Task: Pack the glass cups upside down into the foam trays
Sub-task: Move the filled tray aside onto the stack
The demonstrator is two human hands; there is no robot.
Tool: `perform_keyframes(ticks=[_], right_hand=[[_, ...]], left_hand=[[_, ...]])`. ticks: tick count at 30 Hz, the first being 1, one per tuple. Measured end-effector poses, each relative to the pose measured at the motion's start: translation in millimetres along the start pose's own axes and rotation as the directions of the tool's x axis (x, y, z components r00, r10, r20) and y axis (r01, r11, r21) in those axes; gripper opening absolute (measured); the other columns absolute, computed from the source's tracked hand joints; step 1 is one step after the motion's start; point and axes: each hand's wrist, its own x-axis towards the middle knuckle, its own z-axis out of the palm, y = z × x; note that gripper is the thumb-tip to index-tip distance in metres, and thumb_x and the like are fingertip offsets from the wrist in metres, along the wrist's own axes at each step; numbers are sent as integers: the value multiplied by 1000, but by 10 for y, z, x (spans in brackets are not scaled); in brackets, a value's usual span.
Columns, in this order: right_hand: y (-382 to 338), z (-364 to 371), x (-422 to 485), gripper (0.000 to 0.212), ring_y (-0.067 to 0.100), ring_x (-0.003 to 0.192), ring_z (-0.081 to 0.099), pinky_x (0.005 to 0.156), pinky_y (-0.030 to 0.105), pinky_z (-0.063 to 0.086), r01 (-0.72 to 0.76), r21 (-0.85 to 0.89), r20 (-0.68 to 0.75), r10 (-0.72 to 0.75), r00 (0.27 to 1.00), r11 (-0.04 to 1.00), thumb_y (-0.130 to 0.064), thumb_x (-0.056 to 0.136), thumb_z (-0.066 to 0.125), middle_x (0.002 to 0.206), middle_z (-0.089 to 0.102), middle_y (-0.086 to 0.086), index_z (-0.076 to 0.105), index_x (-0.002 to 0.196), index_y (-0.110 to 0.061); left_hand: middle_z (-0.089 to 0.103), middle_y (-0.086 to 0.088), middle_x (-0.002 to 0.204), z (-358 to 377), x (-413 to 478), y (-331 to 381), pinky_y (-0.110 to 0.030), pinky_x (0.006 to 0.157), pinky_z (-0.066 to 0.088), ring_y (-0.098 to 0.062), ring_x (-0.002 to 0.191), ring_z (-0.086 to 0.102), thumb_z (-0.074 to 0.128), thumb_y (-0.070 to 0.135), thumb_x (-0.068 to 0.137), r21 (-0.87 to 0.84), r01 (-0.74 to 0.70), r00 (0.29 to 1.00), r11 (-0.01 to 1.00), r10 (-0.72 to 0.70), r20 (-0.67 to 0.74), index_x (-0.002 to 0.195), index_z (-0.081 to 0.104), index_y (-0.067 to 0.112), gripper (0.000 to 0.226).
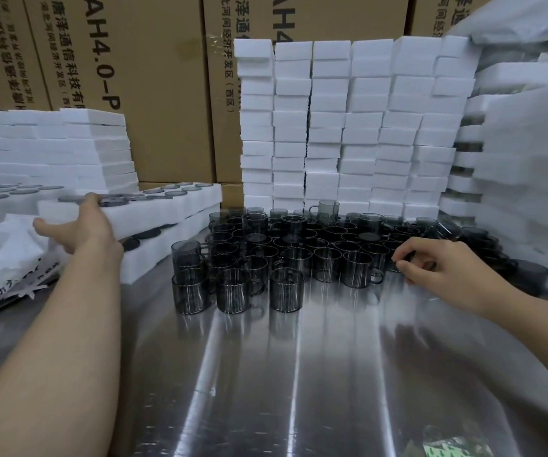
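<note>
1. I saw the glass cups, smoky grey with handles, standing mouth-up in a tight cluster on the middle of the steel table. A few were perched on top of others.
2. My view of the right hand showed its fingers curled, with thumb and forefinger pinching the end cup at the cluster's right edge. I could not tell whether they held its handle or its rim.
3. The left hand gripped the near end of the upper foam tray, fingers over the top. Dark round cup bases showed in that tray's pockets, so those cups sat upside down.
4. That tray lay askew over the lower foam tray, which rested on the table just left of the cluster, with more dark bases showing in it.
5. Behind the cups rose a wall of stacked white foam blocks, and a stack of foam trays stood at the left.
6. A white plastic bag lay under the left forearm, foam sheets were piled on the right, and printed cardboard cartons filled the background.
</note>
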Motion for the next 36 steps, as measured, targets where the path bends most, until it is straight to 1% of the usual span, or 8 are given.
perform_keyframes(ticks=[3, 5, 9, 14, 22, 28, 32, 36], right_hand=[[1, -5, -3, 13, 2, 77, 67, 70, 29, 49, -10, -3, 6, 10, 1000, 1000, -25, 103, 69, 70, 74, -17, 70, 99, -37], [4, -7, -5, 12, 2, 77, 67, 70, 29, 49, -14, -6, 12, 14, 1000, 1000, -26, 103, 68, 71, 74, -18, 70, 99, -38], [8, 1, -5, 13, 0, 76, 66, 67, 28, 47, -18, -11, 29, 18, 999, 1000, -27, 104, 67, 70, 74, -19, 69, 100, -39], [18, 0, -3, 12, 2, 75, 67, 68, 32, 54, -26, -11, 31, 27, 999, 1000, -29, 104, 66, 71, 74, -19, 69, 99, -40], [20, -3, 7, 12, 0, 75, 66, 65, 23, 43, -16, -24, 28, 17, 999, 1000, -26, 104, 67, 69, 74, -19, 71, 99, -36], [1, -5, 0, 13, -3, 72, 63, 64, 22, 41, -10, -31, 38, 11, 999, 999, -26, 104, 67, 68, 73, -19, 70, 97, -37], [-2, -3, 3, 14, -2, 71, 64, 65, 25, 45, -14, -25, 45, 15, 999, 1000, -25, 104, 67, 68, 73, -18, 70, 96, -37], [9, -2, 0, 14, -1, 72, 65, 66, 27, 50, -19, -30, 43, 20, 999, 999, -25, 104, 67, 68, 73, -18, 71, 95, -36]], left_hand=[[47, 3, 138, -5, 22, 8, -47, 89, 65, -14, 100, 69, 77, 39, 76, -42, -34, 998, 999, 32, -55, 167, 12, 45, 112], [47, 2, 144, -10, 63, 23, -48, 95, 63, -17, 107, 69, 76, 39, 77, -52, -46, 997, 998, 43, -67, 168, 6, 46, 115], [43, 2, 136, 27, 96, 11, -35, 86, 59, -17, 102, 63, 75, 40, 78, -14, -17, 1000, 1000, 17, -5, 169, 4, 42, 116], [40, -5, 158, 118, 35, -67, -35, 87, 58, -21, 108, 60, 75, 38, 83, 52, -13, 998, 999, 10, 54, 169, 2, 40, 112], [41, 7, 130, 111, -21, -64, -41, 79, 65, -7, 89, 60, 76, 35, 81, -7, -16, 1000, 1000, 16, 18, 166, 10, 44, 108], [41, 5, 131, 121, -3, -96, -29, 63, 54, -4, 88, 55, 73, 38, 84, -15, -12, 1000, 1000, 12, 14, 166, 7, 45, 106], [34, 6, 132, 127, 31, -95, -22, 52, 44, -12, 95, 57, 71, 40, 88, 7, -9, 1000, 1000, 9, 16, 167, 4, 44, 104], [38, 4, 146, 136, 33, -87, -27, 64, 51, -15, 102, 60, 70, 38, 89, 6, -11, 1000, 1000, 11, 16, 168, 3, 44, 104]])
